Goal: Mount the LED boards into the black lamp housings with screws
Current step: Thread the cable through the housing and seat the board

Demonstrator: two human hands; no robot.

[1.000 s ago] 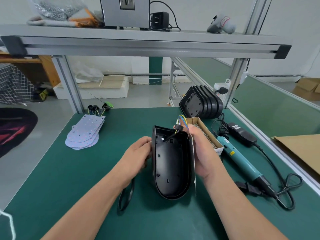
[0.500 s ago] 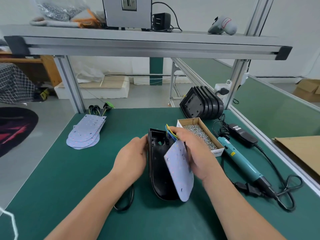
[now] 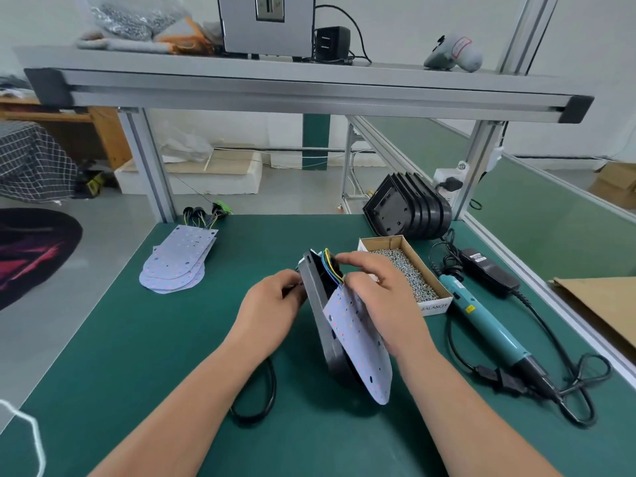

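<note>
Since everything rests on the green matted surface [image 3: 137, 339], begin there: it looks soft and faintly grippy, so a shell laid flat on it should not skate. At its far edge the spare housings [image 3: 409, 210] stand nested on edge. They are matt black moulded plastic, rounded at one end and squared at the other.

One black lamp housing [image 3: 318, 304] is propped on its rounded end near the middle of the surface, tilted, with its open side facing right. The left hand [image 3: 272, 311] has its grip clamped on the back edge near the top. I judge the shell light and stiff; the rim is the place to hold it.

Against the open face leans the LED board [image 3: 358, 339], a thin pale-lilac sheet dotted with small LEDs and holes, cut to the housing's outline. The right hand [image 3: 378, 297] has its grip closed on the board's upper end. The board is probably rigid yet easily scratched — best held by the edges, fingers off the LEDs.

More boards [image 3: 179, 259] lie fanned at the left. The teal screwdriver [image 3: 488, 325] lies untouched at the right. Just beside the right hand, a cardboard box [image 3: 433, 308] holds silvery screws [image 3: 409, 273] — tiny and likely slippery. Coloured wires [image 3: 330, 266] arc from the board's top; they are soft and must not be trapped beneath it.
</note>
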